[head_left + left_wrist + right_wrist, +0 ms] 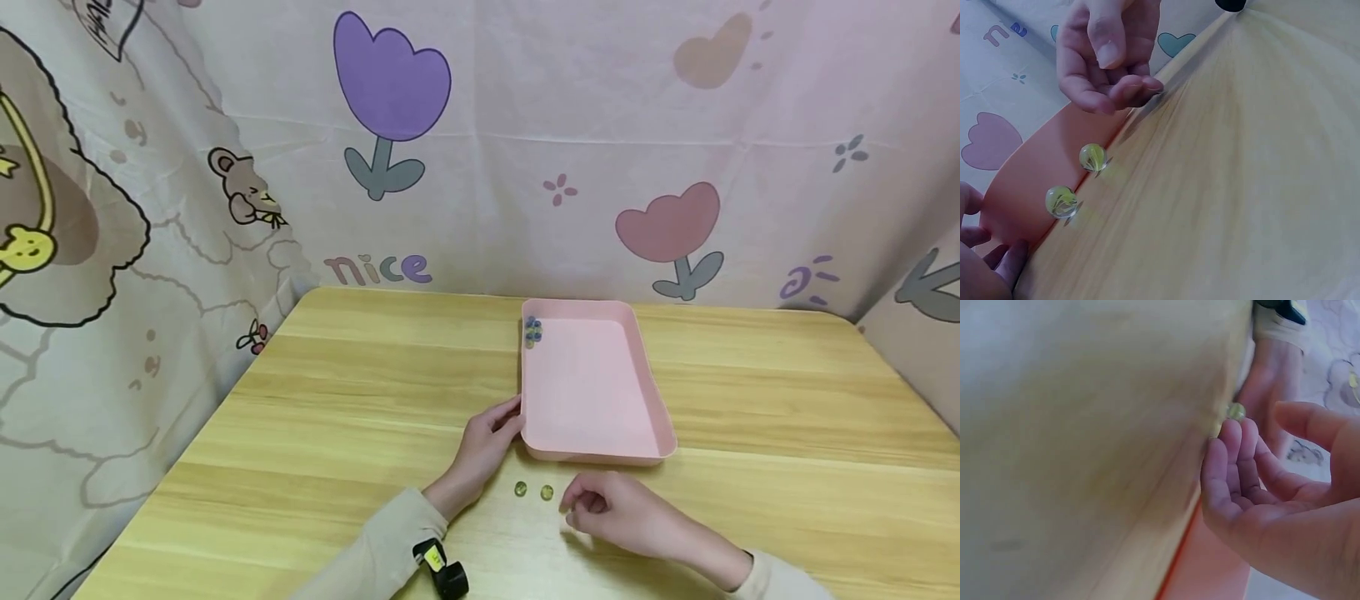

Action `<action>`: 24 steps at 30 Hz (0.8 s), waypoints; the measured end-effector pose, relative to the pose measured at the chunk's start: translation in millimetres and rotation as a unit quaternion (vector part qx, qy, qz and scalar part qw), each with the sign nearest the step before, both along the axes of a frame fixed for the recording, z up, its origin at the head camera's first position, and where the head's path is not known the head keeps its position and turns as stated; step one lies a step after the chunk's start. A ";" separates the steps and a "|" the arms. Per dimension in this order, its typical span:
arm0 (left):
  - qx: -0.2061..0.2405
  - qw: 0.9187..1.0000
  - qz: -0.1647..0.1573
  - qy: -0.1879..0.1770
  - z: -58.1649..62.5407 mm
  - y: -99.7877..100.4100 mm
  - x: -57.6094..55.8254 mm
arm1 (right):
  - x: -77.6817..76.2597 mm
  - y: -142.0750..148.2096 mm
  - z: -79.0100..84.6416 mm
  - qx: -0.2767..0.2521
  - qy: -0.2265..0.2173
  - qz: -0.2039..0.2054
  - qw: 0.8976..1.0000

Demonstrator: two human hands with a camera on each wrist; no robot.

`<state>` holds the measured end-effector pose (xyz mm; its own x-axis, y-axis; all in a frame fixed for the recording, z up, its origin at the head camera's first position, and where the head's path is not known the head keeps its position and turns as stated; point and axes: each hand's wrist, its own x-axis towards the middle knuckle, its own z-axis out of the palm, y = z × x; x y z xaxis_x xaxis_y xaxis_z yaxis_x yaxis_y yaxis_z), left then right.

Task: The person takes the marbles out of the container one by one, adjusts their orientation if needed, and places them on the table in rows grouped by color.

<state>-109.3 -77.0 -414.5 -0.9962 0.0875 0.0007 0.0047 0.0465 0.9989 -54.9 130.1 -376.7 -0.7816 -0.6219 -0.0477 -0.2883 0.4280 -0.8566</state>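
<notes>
Two clear glass marbles with yellow-green swirls lie on the table in front of a pink tray (588,457): a left marble (521,489) and a right marble (547,492). Just right of them is my right hand (626,510), its fingers loosely bent, thumb apart, with nothing between them. My left hand (483,442) touches the outside of the tray's left wall near the front corner, fingertips against it. Inside the tray, several blue and yellowish marbles (533,332) sit together along the left wall toward the far corner.
The wooden table (360,400) runs back to a printed cloth (502,217) hanging behind it. The tray's far end is close to the table's back edge. A black wrist camera (450,577) is strapped over the left sleeve.
</notes>
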 end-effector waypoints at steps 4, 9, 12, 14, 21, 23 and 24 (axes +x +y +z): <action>-0.009 1.000 0.000 -0.001 0.3 1.0 -0.2 | -1.2 -0.2 6.3 0.004 0.053 -0.008 0.999; -0.007 1.000 0.006 0.003 1.6 2.3 0.1 | -8.2 -5.1 27.8 0.025 0.119 -0.034 0.992; -0.004 1.000 0.000 0.004 -1.1 3.6 0.0 | -14.9 -6.0 40.3 0.042 0.157 -0.064 0.985; -0.005 1.000 -0.001 0.004 -2.2 4.2 -0.8 | -20.0 -5.1 46.3 0.051 0.178 -0.086 0.979; -0.010 1.000 -0.001 -0.007 -1.9 1.2 -2.7 | -34.7 2.1 47.5 0.049 0.184 -0.127 0.973; -0.013 1.000 -0.003 -0.008 -0.9 0.5 -3.2 | -38.7 3.7 44.7 0.049 0.179 -0.135 0.973; -0.014 1.000 -0.004 -0.008 -0.6 0.4 -3.5 | -40.5 4.3 43.3 0.052 0.178 -0.138 0.973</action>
